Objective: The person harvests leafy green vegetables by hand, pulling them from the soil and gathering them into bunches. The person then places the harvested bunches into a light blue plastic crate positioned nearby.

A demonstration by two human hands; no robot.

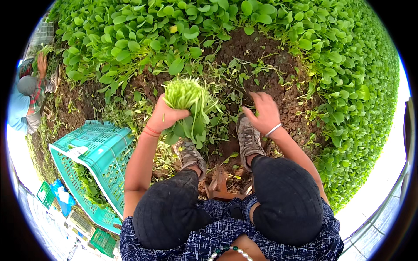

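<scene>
My left hand (170,114) grips a bunch of leafy greens (186,94), its pale cut stems turned up and its round leaves hanging below. To the right, above one of my camouflage shoes (249,135), my right hand (264,112) hovers with fingers apart and nothing visible in it. Under both hands, loose leaves and trimmings (225,94) lie over brown soil (261,49). Beyond my hands grows a dense bed of leafy greens (156,29), which curves around to my right side.
A turquoise plastic crate (94,137) lies tipped on its side at my left, with harvested greens (91,184) inside. A low wooden stool (222,186) shows between my legs. At far left another person (27,98) works by the bed. Green crates (103,241) stand farther back.
</scene>
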